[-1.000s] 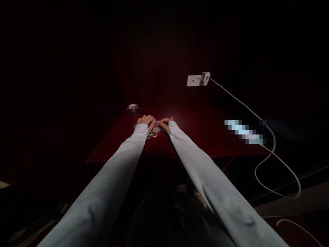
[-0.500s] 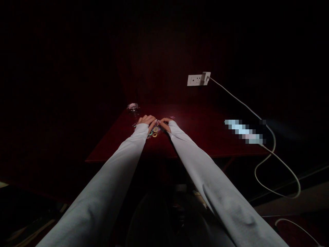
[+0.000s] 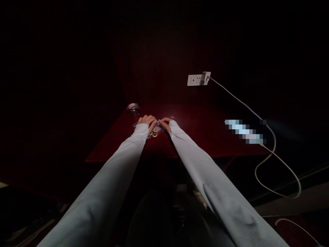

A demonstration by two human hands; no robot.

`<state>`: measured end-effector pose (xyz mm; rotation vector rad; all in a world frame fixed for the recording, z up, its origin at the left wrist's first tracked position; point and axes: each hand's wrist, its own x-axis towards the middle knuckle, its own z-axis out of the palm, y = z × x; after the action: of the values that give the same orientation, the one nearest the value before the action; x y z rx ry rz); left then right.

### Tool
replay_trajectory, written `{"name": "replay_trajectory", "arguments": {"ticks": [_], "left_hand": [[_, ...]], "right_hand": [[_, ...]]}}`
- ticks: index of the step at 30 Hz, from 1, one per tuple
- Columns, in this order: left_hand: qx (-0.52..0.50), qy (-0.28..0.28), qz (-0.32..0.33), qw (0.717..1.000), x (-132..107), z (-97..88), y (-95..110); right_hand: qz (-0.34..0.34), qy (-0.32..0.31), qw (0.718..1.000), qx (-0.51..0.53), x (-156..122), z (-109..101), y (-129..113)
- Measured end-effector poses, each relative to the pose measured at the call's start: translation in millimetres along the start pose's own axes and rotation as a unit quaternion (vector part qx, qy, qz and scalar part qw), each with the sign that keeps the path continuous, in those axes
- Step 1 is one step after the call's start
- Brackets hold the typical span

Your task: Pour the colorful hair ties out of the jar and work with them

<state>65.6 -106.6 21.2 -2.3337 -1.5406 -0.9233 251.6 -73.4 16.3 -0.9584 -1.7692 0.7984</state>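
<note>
My left hand point(image 3: 147, 120) and my right hand point(image 3: 166, 124) meet almost fingertip to fingertip over the dark red table. Both have bent fingers drawn in towards the thumbs; what they pinch is too small and dim to name. Beneath and between them lies a pile of small coloured rings, apparently hair ties, with a yellow ring point(image 3: 154, 135) nearest me. Other pieces in the pile look purple and green. A small pink item point(image 3: 172, 117) lies just beyond my right hand.
A clear jar point(image 3: 133, 108) with something pinkish at its top stands behind my left hand. At the right, a blurred-out glowing device point(image 3: 244, 131) rests on the table, joined by a white cable point(image 3: 236, 98) to a charger in the wall socket point(image 3: 194, 80). The table's front edge point(image 3: 159, 157) crosses below my forearms.
My fingertips have shifted very slightly, with a small gap now showing between the hands. The pile and everything around it look the same.
</note>
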Motion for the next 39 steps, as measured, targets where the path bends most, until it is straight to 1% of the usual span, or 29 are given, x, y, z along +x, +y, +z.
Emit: {"name": "replay_trajectory", "arguments": {"ticks": [5,10,17,23,26,31,39], "left_hand": [[0.006,-0.013,-0.007,1.0,2.6,4.0,-5.5],[0.005,-0.001,-0.005,1.0,1.8,4.3,-6.0],[0.008,-0.006,-0.017,1.0,3.1,7.5,-9.9],[0.015,0.008,-0.012,1.0,2.7,8.8,-11.5],[0.022,0.001,-0.017,1.0,2.8,8.2,-10.9],[0.032,-0.016,-0.023,0.999,2.1,6.1,-9.0],[0.032,0.001,-0.027,0.999,-0.1,2.7,-5.9]], "right_hand": [[-0.004,0.014,1.0,-0.007,0.9,0.9,3.1],[-0.009,0.005,1.0,-0.013,1.1,1.1,6.4],[-0.039,0.016,0.998,-0.057,0.2,-0.9,6.9],[-0.044,0.005,0.995,-0.091,0.4,-3.9,8.2],[-0.05,0.014,0.994,-0.099,1.9,-2.8,10.2],[-0.048,0.029,0.993,-0.107,2.0,-0.6,9.8],[-0.022,0.034,0.993,-0.114,-2.4,-2.5,1.6]]}}
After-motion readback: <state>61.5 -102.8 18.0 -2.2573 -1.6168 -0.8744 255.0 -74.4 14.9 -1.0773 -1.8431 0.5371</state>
